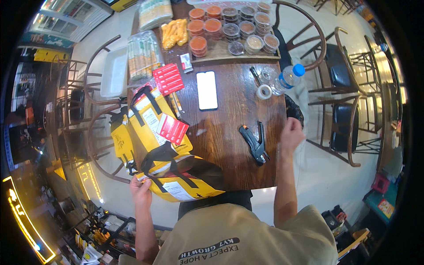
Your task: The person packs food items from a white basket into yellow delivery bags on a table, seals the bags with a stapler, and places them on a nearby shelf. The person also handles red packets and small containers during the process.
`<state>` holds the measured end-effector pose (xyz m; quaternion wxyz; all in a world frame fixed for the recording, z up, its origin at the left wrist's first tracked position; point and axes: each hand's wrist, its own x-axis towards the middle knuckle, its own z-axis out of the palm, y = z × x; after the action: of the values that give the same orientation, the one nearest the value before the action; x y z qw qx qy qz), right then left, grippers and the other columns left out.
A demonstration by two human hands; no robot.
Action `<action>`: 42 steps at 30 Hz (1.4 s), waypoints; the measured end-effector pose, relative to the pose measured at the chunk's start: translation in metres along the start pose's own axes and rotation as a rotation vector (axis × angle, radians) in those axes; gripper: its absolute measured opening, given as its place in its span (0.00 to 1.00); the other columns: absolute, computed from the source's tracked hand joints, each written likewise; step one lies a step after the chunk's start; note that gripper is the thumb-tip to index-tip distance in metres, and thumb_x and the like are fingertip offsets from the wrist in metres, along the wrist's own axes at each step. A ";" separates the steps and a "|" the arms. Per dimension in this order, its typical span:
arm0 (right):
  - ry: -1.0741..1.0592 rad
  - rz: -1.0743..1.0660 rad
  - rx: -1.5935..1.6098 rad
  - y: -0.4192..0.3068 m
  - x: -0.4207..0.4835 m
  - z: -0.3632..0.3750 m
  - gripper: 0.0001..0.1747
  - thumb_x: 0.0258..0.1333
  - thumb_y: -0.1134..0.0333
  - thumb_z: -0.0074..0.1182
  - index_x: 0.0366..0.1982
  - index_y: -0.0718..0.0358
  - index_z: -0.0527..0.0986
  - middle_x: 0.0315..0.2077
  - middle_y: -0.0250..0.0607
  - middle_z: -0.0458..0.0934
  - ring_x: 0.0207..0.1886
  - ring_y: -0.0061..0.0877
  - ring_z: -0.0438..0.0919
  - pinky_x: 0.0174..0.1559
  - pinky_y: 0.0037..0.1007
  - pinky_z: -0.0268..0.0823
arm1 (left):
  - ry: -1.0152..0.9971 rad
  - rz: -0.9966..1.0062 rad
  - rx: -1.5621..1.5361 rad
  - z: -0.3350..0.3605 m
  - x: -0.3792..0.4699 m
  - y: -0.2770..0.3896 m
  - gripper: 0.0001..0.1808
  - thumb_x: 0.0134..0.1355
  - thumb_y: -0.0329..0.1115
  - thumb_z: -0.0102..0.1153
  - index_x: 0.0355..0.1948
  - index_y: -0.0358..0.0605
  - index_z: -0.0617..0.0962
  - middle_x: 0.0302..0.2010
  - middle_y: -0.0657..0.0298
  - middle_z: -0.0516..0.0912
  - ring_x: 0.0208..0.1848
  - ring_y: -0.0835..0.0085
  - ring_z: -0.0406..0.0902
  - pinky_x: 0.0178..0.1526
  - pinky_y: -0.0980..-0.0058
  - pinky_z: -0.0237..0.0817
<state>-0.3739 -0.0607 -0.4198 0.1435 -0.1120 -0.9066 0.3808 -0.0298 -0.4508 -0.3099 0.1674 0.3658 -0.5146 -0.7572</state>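
Note:
My left hand (141, 191) pinches the left edge of a yellow paper bag (198, 188) with black handles. The bag bears a white printed slip (179, 191) and lies at the table's near edge. Past the table's right edge is my right hand (292, 135), its fingers curled in with nothing visible in them. It is close to a black plastic bag (294, 109). A black plier stapler (254, 145) rests on the table to its left. Another yellow bag (154, 127) lies farther up, with a red-and-white card sheet (174, 130) on it.
On the wooden table (228, 116) are a lit phone (207, 90), a tape roll (264, 92) and a water bottle (287, 79). Stacked sauce cups (212, 27) fill a wooden tray (235, 59) at the back. Wrapped chopsticks (144, 54) lie back left. Chairs (343, 127) flank the table.

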 end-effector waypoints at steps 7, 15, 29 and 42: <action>-0.558 -0.819 0.268 -0.117 -0.017 0.128 0.20 0.55 0.63 0.62 0.49 0.63 0.78 0.54 0.53 0.73 0.57 0.48 0.73 0.59 0.43 0.67 | 0.032 0.030 -0.041 0.000 -0.011 -0.004 0.18 0.57 0.19 0.65 0.49 0.36 0.78 0.44 0.60 0.85 0.44 0.75 0.82 0.52 0.76 0.72; -0.652 -0.946 0.098 -0.091 -0.008 0.184 0.24 0.52 0.59 0.63 0.51 0.58 0.79 0.56 0.55 0.69 0.60 0.50 0.69 0.61 0.46 0.65 | 0.054 0.034 -0.028 0.003 -0.015 -0.012 0.13 0.58 0.19 0.64 0.45 0.37 0.79 0.41 0.61 0.86 0.42 0.77 0.82 0.48 0.76 0.73; -0.520 -0.546 0.390 -0.119 -0.012 0.133 0.12 0.62 0.63 0.56 0.36 0.66 0.80 0.33 0.46 0.78 0.41 0.30 0.79 0.45 0.34 0.71 | -0.011 -0.008 0.042 -0.001 -0.006 -0.005 0.13 0.59 0.20 0.64 0.46 0.34 0.81 0.42 0.61 0.87 0.41 0.76 0.83 0.48 0.76 0.75; -0.850 0.818 -0.259 0.136 -0.327 -0.189 0.27 0.71 0.48 0.47 0.33 0.68 0.75 0.26 0.44 0.77 0.30 0.28 0.75 0.35 0.36 0.67 | -0.175 0.034 0.015 -0.005 -0.004 0.000 0.16 0.62 0.23 0.64 0.51 0.33 0.80 0.47 0.60 0.85 0.47 0.75 0.82 0.52 0.76 0.73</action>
<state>0.0100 0.0548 -0.4487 -0.4041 -0.3062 -0.8069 0.3030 -0.0233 -0.4510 -0.3095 0.1317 0.2905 -0.5392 -0.7794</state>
